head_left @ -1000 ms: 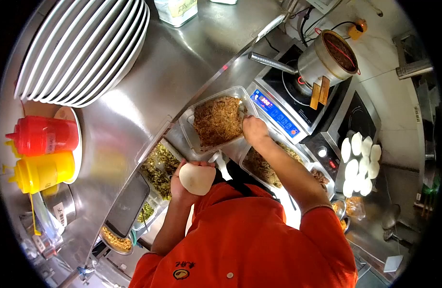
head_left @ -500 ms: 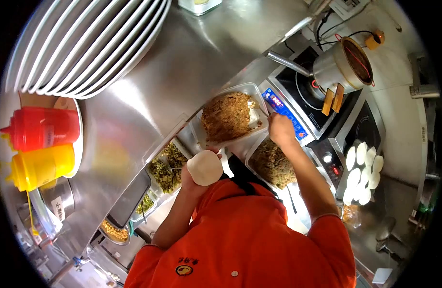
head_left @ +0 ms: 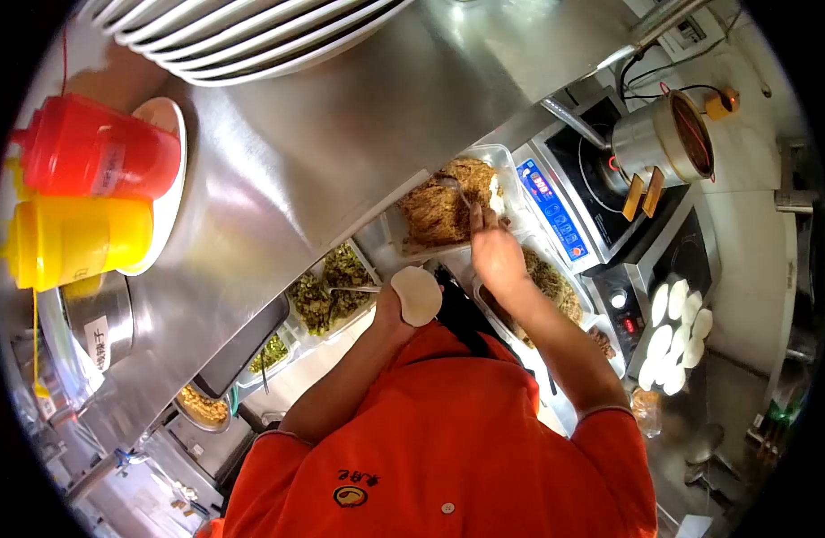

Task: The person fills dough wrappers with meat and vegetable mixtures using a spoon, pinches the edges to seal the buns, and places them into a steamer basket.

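My left hand point(head_left: 388, 316) grips a pale, round, flat bun point(head_left: 416, 297) in front of the orange shirt, its flat face up. My right hand point(head_left: 499, 262) is closed on the handle of a metal spoon point(head_left: 452, 184). The spoon's head rests in brown minced filling point(head_left: 435, 213), which is heaped in a clear plastic tub point(head_left: 513, 184). Beneath my right forearm sits another tub of darker mince point(head_left: 553, 289), partly hidden by the arm. Left of the bun, chopped greens point(head_left: 316, 300) fill a container with a spoon in it.
An induction cooker point(head_left: 556, 215) carries a steel pot point(head_left: 659, 136). White oval buns point(head_left: 673, 341) lie at the right. Stacked white plates point(head_left: 278, 54) and red point(head_left: 108, 148) and yellow point(head_left: 81, 238) squeeze bottles stand on the steel shelf point(head_left: 278, 170).
My right hand has moved left from the tub's right edge to over the filling, the spoon now dipping into it. The camera view has shifted. My left hand keeps the bun.
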Demonstrator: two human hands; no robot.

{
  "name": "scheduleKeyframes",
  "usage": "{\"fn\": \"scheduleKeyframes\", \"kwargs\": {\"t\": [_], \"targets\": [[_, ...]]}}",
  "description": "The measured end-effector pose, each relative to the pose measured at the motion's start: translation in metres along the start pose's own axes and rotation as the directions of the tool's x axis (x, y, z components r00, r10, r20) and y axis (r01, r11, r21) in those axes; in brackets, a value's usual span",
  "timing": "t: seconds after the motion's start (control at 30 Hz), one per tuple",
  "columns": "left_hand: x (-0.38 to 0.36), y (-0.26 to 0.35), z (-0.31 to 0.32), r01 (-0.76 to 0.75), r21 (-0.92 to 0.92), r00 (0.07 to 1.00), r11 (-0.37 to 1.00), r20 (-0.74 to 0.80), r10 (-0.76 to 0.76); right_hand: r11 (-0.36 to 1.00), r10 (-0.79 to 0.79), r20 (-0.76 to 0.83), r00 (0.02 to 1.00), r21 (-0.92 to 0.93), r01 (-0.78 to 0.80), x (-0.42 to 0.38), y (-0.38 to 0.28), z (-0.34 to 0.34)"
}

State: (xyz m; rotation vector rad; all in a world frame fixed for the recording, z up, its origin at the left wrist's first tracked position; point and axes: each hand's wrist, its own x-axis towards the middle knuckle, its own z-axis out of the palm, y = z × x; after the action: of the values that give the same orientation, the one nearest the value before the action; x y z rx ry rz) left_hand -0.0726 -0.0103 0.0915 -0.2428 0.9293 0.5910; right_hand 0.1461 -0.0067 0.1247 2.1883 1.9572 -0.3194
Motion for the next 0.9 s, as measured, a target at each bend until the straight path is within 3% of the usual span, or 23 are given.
{"fn": "scheduleKeyframes", "kwargs": {"t": [0.03,0.1,0.13,0.23,0.3,0.37,0.43,0.47,0.53,0.6,0.7,0.77,0.8,0.9], "targets": [[0.005,0.0,0.0,0.0,-0.009,1.0,1.0,0.0,0.0,1.0,-0.006,0.004,1.0,-0.006,0.006,-0.011,-0.005,0.001],[0.016,0.0,0.0,-0.064,-0.038,0.995,0.997,0.073,0.067,0.981,-0.153,-0.145,0.977,-0.144,0.132,-0.029,-0.01,-0.001],[0.022,0.001,-0.002,-0.06,-0.045,0.995,0.997,0.076,0.063,0.996,-0.08,0.01,0.997,-0.036,0.08,-0.037,-0.017,-0.02],[0.026,0.001,-0.007,-0.042,-0.046,0.986,0.998,0.162,0.049,0.977,-0.209,-0.034,0.977,-0.058,0.207,-0.053,-0.012,0.0],[0.025,0.001,-0.006,-0.015,-0.076,0.99,0.997,0.14,0.025,0.987,-0.16,-0.044,0.986,0.015,0.161,-0.043,-0.003,-0.008],[0.018,0.0,-0.001,-0.033,-0.084,0.992,0.996,0.119,0.043,0.999,0.04,-0.009,0.999,-0.025,-0.041,-0.015,0.002,-0.031],[0.015,-0.002,0.0,-0.052,-0.087,0.993,0.995,0.1,0.061,0.992,0.111,-0.206,0.972,0.084,-0.096,0.018,0.015,-0.024],[0.016,-0.002,-0.001,-0.05,-0.071,0.993,0.996,0.105,0.058,0.992,0.112,-0.208,0.972,0.086,-0.096,0.031,0.018,-0.026],[0.021,-0.001,-0.007,-0.049,-0.054,0.992,0.997,0.111,0.054,0.989,0.115,-0.005,0.993,0.089,-0.114,0.048,0.019,-0.03],[0.024,0.0,-0.013,-0.032,-0.06,0.978,0.998,0.202,0.044,0.99,0.097,-0.033,0.995,0.102,-0.093,0.046,0.01,-0.027],[0.029,0.0,-0.019,-0.032,-0.089,0.975,0.995,0.215,0.051,0.987,0.061,-0.027,0.998,0.151,-0.057,0.023,-0.008,-0.04],[0.032,-0.001,-0.023,-0.029,-0.084,0.97,0.996,0.237,0.048,0.997,-0.065,0.15,0.987,0.059,0.056,0.002,-0.02,-0.054],[0.029,0.001,-0.018,-0.029,-0.074,0.965,0.997,0.257,0.047,0.996,-0.076,0.154,0.985,0.051,0.069,0.002,-0.02,-0.053],[0.016,0.001,-0.005,-0.039,-0.129,0.982,0.991,0.18,0.062,0.996,0.011,0.098,0.995,0.087,-0.019,0.016,-0.012,-0.062]]}}
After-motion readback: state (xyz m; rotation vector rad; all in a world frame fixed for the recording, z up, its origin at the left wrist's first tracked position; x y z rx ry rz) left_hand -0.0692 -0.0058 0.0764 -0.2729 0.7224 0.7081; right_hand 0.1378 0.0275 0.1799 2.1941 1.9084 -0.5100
